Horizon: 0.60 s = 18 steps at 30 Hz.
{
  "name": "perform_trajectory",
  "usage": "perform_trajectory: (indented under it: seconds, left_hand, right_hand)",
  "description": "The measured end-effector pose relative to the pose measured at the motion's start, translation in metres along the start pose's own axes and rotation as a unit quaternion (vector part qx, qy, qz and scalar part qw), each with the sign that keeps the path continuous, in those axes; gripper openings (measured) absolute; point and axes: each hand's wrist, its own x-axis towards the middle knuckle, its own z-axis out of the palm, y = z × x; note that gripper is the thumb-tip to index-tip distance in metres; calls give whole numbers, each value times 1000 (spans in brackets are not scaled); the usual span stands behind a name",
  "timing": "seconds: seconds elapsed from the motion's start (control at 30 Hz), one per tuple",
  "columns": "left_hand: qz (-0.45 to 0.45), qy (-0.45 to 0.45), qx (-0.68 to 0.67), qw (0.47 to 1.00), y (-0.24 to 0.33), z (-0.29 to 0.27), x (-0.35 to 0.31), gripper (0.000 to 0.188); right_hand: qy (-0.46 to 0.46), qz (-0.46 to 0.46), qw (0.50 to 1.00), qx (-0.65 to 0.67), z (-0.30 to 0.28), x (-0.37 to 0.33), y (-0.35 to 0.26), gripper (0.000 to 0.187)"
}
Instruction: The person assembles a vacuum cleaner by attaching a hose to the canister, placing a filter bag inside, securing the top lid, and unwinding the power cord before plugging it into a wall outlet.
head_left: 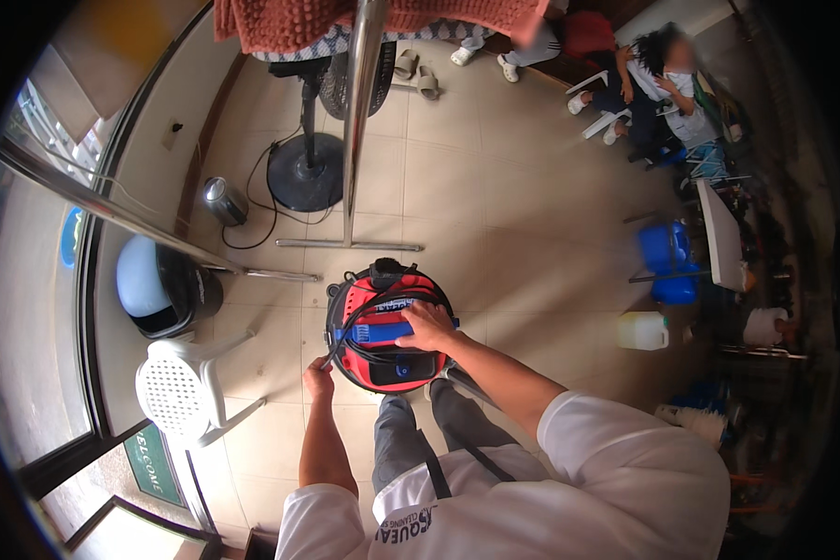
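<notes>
Red and black, the vacuum cleaner (375, 333) stands on the floor (518, 280), well in from its left edge. The left hand (318, 379) pinches the black cord (339, 343); the right hand's (428, 327) spread fingers lie over its loops, apparently to steady them.

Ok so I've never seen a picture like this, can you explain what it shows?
There is no robot here. A camera worn on a person's head looks down, and its wide lens bends straight edges. The arms below are the wearer's own. The left hand appears to pinch a black cord; the right hand is on top of a red and black machine, probably a vacuum cleaner. It stands on a tiled floor, near a white plastic seat and a metal kettle.
</notes>
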Motion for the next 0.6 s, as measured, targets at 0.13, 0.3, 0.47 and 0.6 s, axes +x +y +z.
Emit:
perform_trajectory:
  seconds: [0.13,0.3,0.47,0.6]
  left_hand:
    - [127,60,89,986,1,-7,-51,13]
    - [255,150,82,952,66,-26,-104,5]
    - [324,189,175,910,105,-50,-141,16]
    - [287,112,244,920,139,-28,-148,10]
  right_hand:
    - [182,-222,956,52,-15,6,-42,61]
    - [8,-331,935,-127,-10,13,-47,30]
    - [109,-408,905,54,-35,-11,-15,24]
    - [216,-373,895,114,-110,-86,25,32]
